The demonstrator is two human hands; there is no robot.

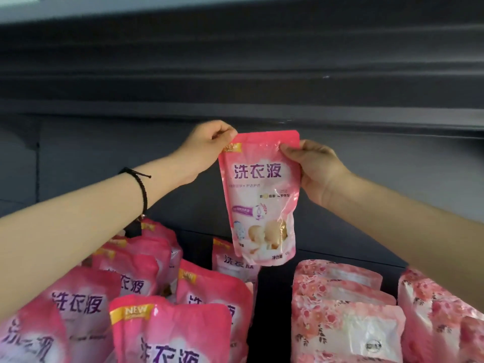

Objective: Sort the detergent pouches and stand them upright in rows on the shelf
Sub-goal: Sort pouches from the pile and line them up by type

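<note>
A pink detergent pouch (pixel 260 197) with purple lettering hangs upright in the air in front of the dark shelf back. My left hand (pixel 208 145) pinches its top left corner. My right hand (pixel 318 171) grips its upper right edge. Below it, at the left, several matching pink pouches (pixel 167 331) stand in rows, one (pixel 234 260) directly under the held pouch. At the right, several pouches with a pink flower print (pixel 343 318) stand in their own rows.
A dark gap (pixel 272 310) on the shelf floor separates the plain pink rows from the flower-print rows. The dark underside of the shelf above (pixel 235 82) spans the top of the view. A black cord bracelet (pixel 140 184) circles my left wrist.
</note>
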